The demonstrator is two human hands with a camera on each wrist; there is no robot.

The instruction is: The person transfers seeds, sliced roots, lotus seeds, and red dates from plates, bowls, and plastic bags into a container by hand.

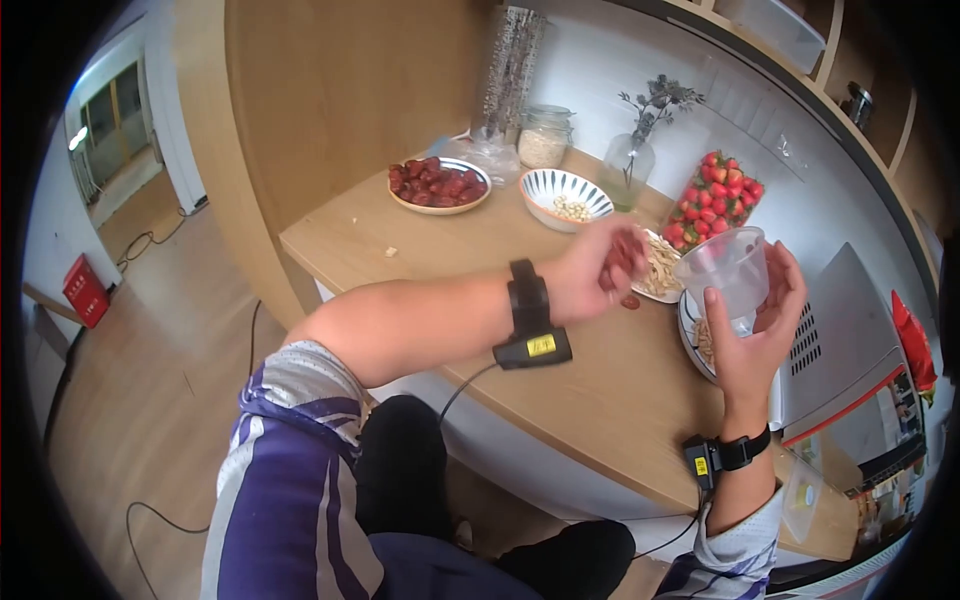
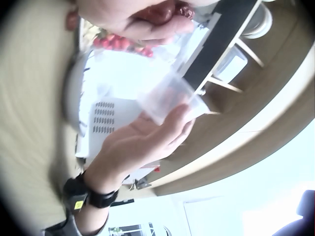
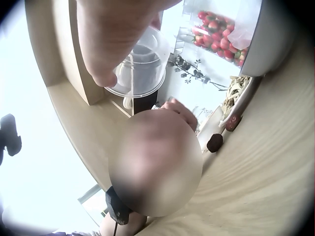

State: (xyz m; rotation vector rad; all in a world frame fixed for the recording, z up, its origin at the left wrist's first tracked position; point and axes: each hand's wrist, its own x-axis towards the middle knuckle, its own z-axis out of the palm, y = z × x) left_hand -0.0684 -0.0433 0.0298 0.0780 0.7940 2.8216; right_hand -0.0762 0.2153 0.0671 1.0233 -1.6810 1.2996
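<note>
In the head view my left hand [image 1: 595, 268] curls its fingers round several red dates [image 1: 622, 262], over the wooden table; the left wrist view shows the dates [image 2: 160, 12] in the fingers of that hand [image 2: 128, 19]. My right hand [image 1: 755, 345] grips a clear plastic cup [image 1: 728, 275] between thumb and fingers, close to the left hand's right. Seen from the left wrist, the cup [image 2: 170, 98] is tilted in the right hand [image 2: 140, 145]. Two dates [image 3: 215, 142] lie on the table near a dish of pale strips [image 3: 236, 96]. A blurred patch hides much of the right wrist view.
A plate of dates [image 1: 440, 205], a striped bowl [image 1: 540, 205], a glass jar [image 1: 545, 137] and a vase [image 1: 627, 165] stand along the back. Strawberries [image 1: 712, 200] fill a clear container. Beside the right hand are a bowl [image 1: 688, 325] and a grey vented appliance [image 1: 845, 310].
</note>
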